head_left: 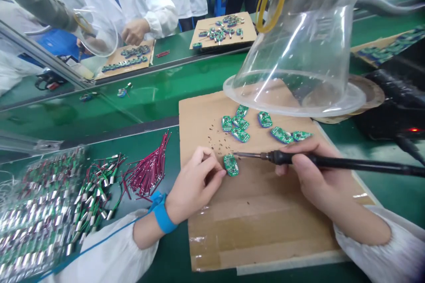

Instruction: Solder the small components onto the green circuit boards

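Observation:
My right hand (pixel 312 172) is closed round the black handle of a soldering iron (pixel 328 162). The iron's metal tip points left and lies at the upper edge of a small green circuit board (pixel 231 165). At the board's left edge is my left hand (pixel 201 177), thumb and forefinger pinched together; whatever is between them is hidden. A blue wrist strap (pixel 164 219) circles my left wrist. Under the board lies a brown cardboard sheet (pixel 259 212), with dark specks above and left of the board. Several more circuit boards (pixel 240 135) are spread farther back on the cardboard.
Red wires (pixel 149 168) lie fanned out on the left, beside small metal parts with green wires (pixel 96 190) and a packed plastic tray (pixel 36 212). A clear fume hood (pixel 295 62) hangs over the cardboard's back. Across the green channel (pixel 149 97), a co-worker's hand (pixel 135 32) is near other boards.

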Tool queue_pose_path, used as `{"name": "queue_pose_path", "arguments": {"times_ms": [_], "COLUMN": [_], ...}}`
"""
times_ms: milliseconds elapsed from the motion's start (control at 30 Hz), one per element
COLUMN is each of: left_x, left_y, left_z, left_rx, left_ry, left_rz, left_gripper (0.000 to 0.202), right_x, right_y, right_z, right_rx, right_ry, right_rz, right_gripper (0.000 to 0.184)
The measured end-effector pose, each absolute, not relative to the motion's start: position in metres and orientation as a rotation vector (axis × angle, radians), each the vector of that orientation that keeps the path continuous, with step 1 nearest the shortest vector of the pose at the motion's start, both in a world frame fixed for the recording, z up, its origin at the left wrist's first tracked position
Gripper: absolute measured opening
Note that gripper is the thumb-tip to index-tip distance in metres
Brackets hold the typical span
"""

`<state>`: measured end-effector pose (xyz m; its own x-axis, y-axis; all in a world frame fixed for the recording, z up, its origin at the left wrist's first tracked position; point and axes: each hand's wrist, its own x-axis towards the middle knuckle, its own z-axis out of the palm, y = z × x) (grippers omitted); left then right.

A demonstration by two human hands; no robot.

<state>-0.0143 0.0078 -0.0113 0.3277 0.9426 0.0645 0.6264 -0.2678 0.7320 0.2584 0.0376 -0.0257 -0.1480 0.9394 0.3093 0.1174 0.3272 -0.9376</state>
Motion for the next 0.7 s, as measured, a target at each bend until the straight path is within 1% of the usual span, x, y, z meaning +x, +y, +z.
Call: {"name": "queue_pose_path", "arguments": {"times_ms": [100, 200, 333, 700], "left_x": [-0.0141, -0.0142, -0.014, -0.0123], "left_y": [0.0074, 0.008, 0.009, 0.0088], "left_z": [-0.0122, -0.0117, -0.0113, -0.0109], "left_rx": [2.004, 2.031, 2.033, 2.014], "left_ry": [1.288, 1.251, 1.262, 1.31], "left_rz": [0.68, 0.66, 0.646, 0.63], "left_gripper": [0.009, 0.011, 0.012, 0.013], "right_x": [0.2618, 0.2625, 0.2634, 0.2633], "right_y": [0.0383, 0.0378, 0.0371, 0.0376], "right_z": [-0.0282, -0.0275, -0.0264, -0.0257], "right_rx": [-0.979, -0.929, -0.895, -0.928], "right_ry": [-1.548, -1.666, -1.759, -1.841], "right_rz": [1.034, 1.036, 1.021, 0.994], "right_gripper": [0.01, 0.007, 0.004, 0.006]}}
